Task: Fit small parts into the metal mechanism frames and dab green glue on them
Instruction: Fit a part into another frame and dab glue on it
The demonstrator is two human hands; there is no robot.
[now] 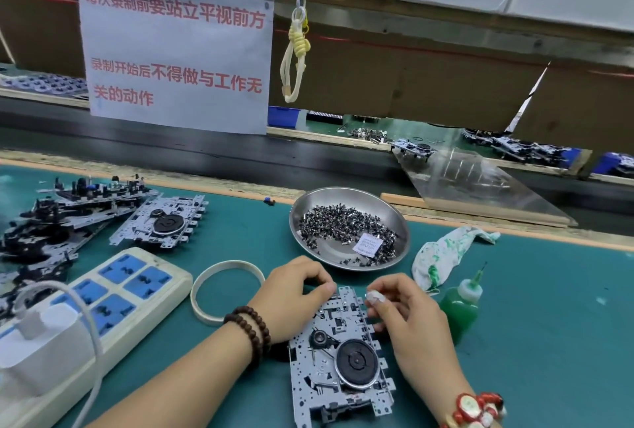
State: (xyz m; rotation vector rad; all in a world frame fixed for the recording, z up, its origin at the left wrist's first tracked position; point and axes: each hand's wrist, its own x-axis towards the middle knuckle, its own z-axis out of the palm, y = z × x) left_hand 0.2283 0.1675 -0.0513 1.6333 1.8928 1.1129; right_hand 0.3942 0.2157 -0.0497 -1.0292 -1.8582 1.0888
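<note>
Presently on the green mat (549,359):

Item 1. Metal mechanism frame (339,352), flat on the mat directly before the person, black flywheel (356,360) uppermost. Long axis runs away from the person, tilted slightly; far end lies between the two hands.

Item 2. Left hand (291,297), fingers curled, resting at the frame's far left corner, fingertips touching its edge. Whether it pinches a part cannot be told.

Item 3. Right hand (404,311), fingers curled at the frame's far right edge, thumb and forefinger pinched together just above the metal, one fingertip wrapped in white. A small part may sit in the pinch; too small to confirm.

Item 4. Steel dish (377,197) of small black parts (343,225), just beyond both hands, slightly nearer the left.

Item 5. Green glue bottle (461,307), upright, nozzle up, immediately right of the right hand, untouched. Stained rag (442,252) behind it.

Item 6. Further frames (161,221), far left, well apart; power strip (103,297); white ring (226,290).

Judgement: fitting step in hand at the frame's far edge; the glue lies on the right hand's side, so that hand is the likelier one to reach for it.
</note>
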